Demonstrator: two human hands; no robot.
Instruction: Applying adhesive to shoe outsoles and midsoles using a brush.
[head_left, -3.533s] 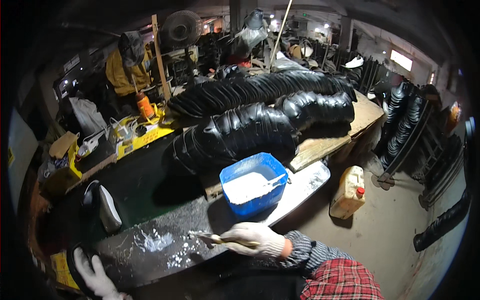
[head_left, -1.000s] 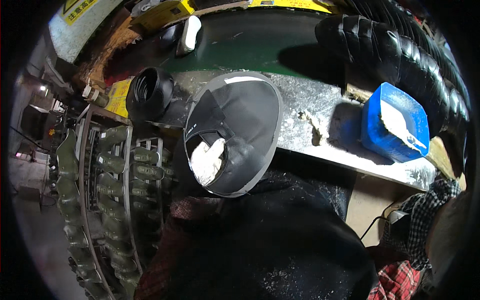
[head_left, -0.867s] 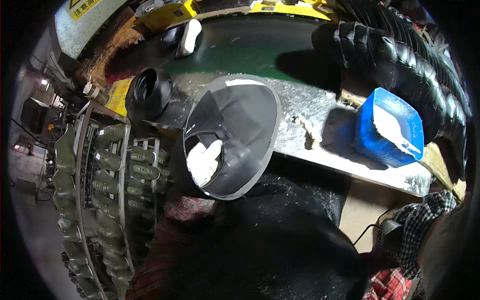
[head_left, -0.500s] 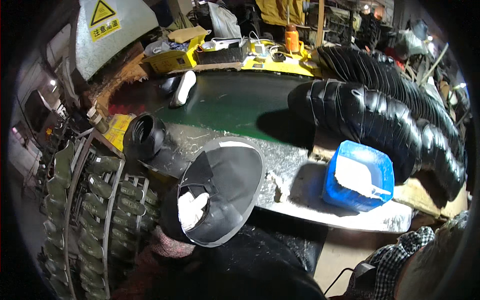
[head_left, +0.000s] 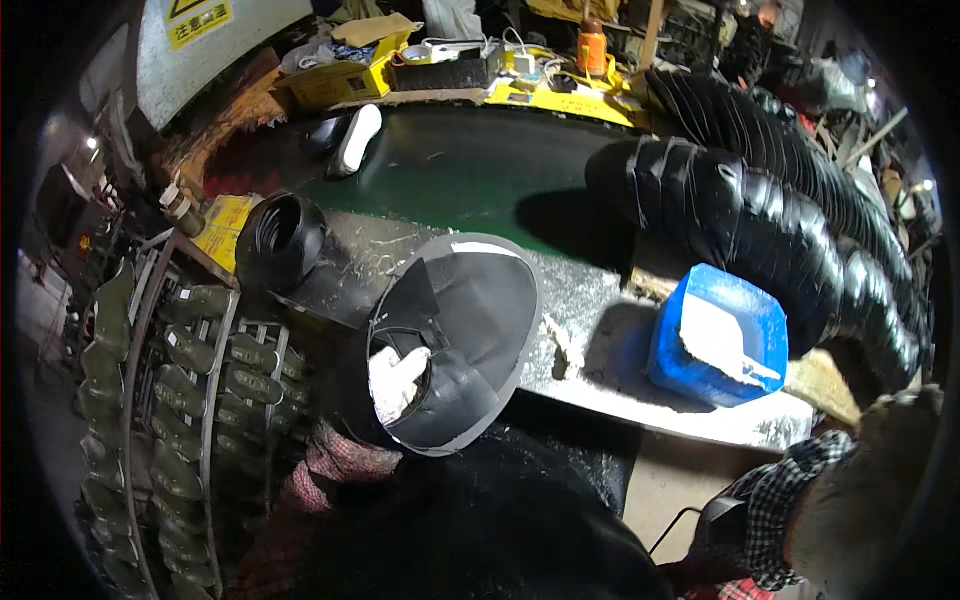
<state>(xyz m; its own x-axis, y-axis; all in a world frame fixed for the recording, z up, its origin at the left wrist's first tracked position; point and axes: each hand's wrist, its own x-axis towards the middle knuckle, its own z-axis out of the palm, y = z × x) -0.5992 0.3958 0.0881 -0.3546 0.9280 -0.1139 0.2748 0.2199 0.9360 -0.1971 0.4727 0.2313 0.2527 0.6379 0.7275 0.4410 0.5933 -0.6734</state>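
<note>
Gloved left hand [head_left: 398,382] holding a black shoe upper [head_left: 490,310] above the near edge of the workbench [head_left: 440,255].

The white-gloved fingers are seen in the opening of the upper, grasping it from there; its grey-rimmed wide face is turned up. The right hand [head_left: 870,500], beyond a checked cuff [head_left: 795,510], is blurred and close to the camera, so I cannot tell its grip. Toward the right end of the workbench stands a blue tub [head_left: 760,325] with white paste [head_left: 710,335] inside. Near the left end sits a black hollow piece [head_left: 310,245]. Farther back, on the green surface [head_left: 450,190], lies a white-soled shoe [head_left: 357,140], and to the right is a row of nested black uppers [head_left: 740,200]. A rack [head_left: 218,375] of olive-green pieces [head_left: 180,390] is at the far left.
</note>
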